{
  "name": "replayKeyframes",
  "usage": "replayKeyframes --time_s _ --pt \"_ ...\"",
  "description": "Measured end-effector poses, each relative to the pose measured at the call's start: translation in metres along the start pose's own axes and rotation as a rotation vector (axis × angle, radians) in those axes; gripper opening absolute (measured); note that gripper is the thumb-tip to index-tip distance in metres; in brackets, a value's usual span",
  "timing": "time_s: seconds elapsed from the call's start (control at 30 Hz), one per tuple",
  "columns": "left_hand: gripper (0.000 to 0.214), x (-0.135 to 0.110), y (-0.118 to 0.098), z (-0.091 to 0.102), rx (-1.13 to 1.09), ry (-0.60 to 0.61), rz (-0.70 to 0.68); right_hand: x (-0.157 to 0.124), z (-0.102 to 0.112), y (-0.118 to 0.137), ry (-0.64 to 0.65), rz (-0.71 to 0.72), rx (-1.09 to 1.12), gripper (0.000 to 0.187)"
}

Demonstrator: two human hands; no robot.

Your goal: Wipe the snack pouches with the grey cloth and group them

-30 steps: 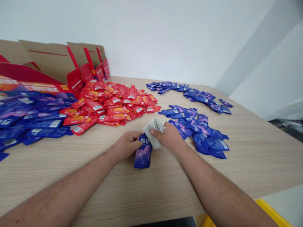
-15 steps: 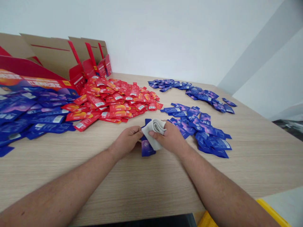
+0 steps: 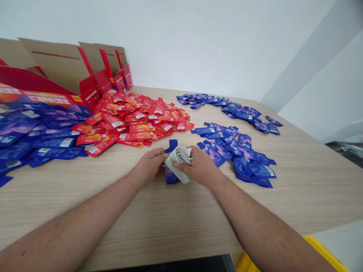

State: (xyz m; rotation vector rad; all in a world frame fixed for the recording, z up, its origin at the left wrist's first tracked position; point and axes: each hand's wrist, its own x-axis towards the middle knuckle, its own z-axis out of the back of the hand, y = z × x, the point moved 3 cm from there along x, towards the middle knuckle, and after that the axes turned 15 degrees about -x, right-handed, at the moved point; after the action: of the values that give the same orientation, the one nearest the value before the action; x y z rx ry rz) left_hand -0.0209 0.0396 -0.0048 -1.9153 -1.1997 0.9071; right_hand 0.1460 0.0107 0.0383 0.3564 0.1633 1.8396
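Note:
A single blue sachet lies on the wooden table between my hands, mostly covered by a folded white cloth. My left hand pinches the sachet's left edge with closed fingers. My right hand is closed round the cloth and presses it onto the sachet. Only the sachet's top tab and lower end show.
A heap of red sachets lies behind my hands, blue sachets spread at the far left. Two more blue sachet groups sit at right and far back. Open cardboard boxes stand at back left. A yellow object shows below the table edge.
The sachet has slid further under the cloth, away from me; less of it shows. Both hands shifted slightly left and away, with the cloth rubbing over it.

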Motion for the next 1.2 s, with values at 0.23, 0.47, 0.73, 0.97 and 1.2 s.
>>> replayKeyframes --time_s 0.23,0.47,0.73,0.97,1.2 --pt "0.030 -0.0009 -0.0010 0.0004 0.006 -0.027 -0.013 -0.0002 0.0001 0.0021 0.006 0.032 -0.029 0.034" --pt "0.031 0.0017 0.0001 0.0024 -0.018 0.005 -0.065 -0.0010 -0.0014 0.0044 0.022 0.029 -0.050 0.036" --pt "0.030 -0.0009 -0.0016 -0.0023 -0.015 0.005 -0.034 -0.0008 -0.0006 0.0007 -0.014 -0.015 -0.042 0.035" --pt "0.028 0.0010 -0.0006 0.0001 -0.022 0.002 -0.099 -0.0013 -0.0027 0.0053 0.043 0.053 -0.072 0.032" --pt "0.028 0.0020 -0.0007 0.0009 -0.019 -0.032 -0.108 -0.0008 -0.0058 0.0032 0.053 0.060 -0.069 0.031"
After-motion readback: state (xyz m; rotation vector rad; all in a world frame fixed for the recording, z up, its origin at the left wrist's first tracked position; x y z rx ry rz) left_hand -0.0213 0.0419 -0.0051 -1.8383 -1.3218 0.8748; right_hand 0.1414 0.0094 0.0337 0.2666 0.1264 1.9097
